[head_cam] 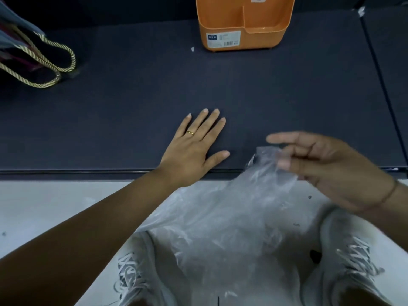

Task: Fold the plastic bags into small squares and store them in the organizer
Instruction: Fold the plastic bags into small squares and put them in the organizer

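Right hand (331, 168) pinches the bag (231, 217) by its top at the counter (132, 96) edge, long axis hanging toward the floor (44, 206); left hand (189, 155) lies flat and open just left of it, organizer (240, 38) well beyond.

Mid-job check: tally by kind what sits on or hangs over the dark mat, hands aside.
Clear plastic bag: 1
Orange organizer: 1
Rope-handled bag: 1
Small white scrap: 1
Total: 4

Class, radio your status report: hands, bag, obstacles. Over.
Left hand flat on mat. Right hand holds unfolded plastic bag past mat edge. Nothing blocks organizer.
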Available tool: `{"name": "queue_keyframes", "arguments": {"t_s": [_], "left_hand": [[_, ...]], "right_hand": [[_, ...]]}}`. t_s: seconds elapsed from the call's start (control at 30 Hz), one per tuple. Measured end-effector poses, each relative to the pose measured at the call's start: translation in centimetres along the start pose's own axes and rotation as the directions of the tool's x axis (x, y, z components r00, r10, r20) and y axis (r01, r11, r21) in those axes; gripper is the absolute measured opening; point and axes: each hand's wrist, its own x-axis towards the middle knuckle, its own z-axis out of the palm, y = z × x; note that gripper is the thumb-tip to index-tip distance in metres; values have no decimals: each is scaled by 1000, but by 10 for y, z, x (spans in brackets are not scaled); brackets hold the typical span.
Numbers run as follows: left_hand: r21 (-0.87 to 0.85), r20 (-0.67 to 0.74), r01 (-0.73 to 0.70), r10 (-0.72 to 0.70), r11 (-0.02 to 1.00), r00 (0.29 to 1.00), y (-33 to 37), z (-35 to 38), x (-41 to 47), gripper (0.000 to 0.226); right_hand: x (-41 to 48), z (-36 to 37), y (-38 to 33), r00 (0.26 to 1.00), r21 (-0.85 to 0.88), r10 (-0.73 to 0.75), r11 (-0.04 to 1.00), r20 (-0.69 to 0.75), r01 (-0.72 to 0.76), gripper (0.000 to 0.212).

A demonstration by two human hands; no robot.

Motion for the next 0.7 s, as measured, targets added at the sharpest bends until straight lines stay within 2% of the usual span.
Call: {"name": "queue_keyframes", "arguments": {"t_s": [0.1, 0.13, 0.17, 0.23, 0.3, 0.33, 0.37, 0.47, 0.53, 0.6, 0.63, 0.7], "left_hand": [[-52, -17, -3, 2, 999, 1000, -2, 0, 1, 84], [-152, -24, 10, -14, 988, 1000, -1, -3, 1, 88], [-324, -13, 50, -57, 945, 998, 1, -10, 1, 92], [-682, 121, 193, -152, 705, 981, 11, -31, 1, 89], [-840, 270, 297, -126, 453, 955, 26, -56, 4, 76], [-871, 297, 301, -73, 388, 952, 34, -65, 3, 72], [-883, 308, 296, -27, 364, 951, 41, -70, 2, 67], [-917, 275, 257, 17, 306, 961, 47, -71, 6, 68], [-910, 257, 261, -55, 321, 965, 38, -64, 15, 71], [-922, 259, 306, -210, 236, 943, 28, -61, 23, 64], [-925, 242, 298, -235, 238, 941, 27, -62, 23, 62], [-930, 196, 266, -270, 254, 943, 32, -65, 16, 56]], "right_hand": [[18, -22, -16, 994, -9, -39, 999, -102, 39, 67], [24, -26, -21, 989, 26, -29, 999, -143, 33, 64], [30, -30, -24, 983, 75, -10, 997, -184, 25, 61], [42, -30, -29, 967, 138, 29, 990, -252, 7, 43], [55, -24, -32, 956, 162, 72, 987, -286, -26, 13], [62, -20, -33, 950, 170, 84, 985, -300, -33, 13], [68, -17, -35, 945, 204, 101, 978, -310, -37, 16], [81, -12, -41, 940, 436, 172, 900, -296, -27, 12], [85, -16, -42, 951, 546, 178, 838, -253, -11, 6], [85, -17, -44, 961, 540, 159, 841, -226, -12, 6], [84, -18, -44, 966, 519, 138, 855, -221, -4, 6], [82, -20, -41, 971, 438, 101, 899, -217, 5, 34]]}}
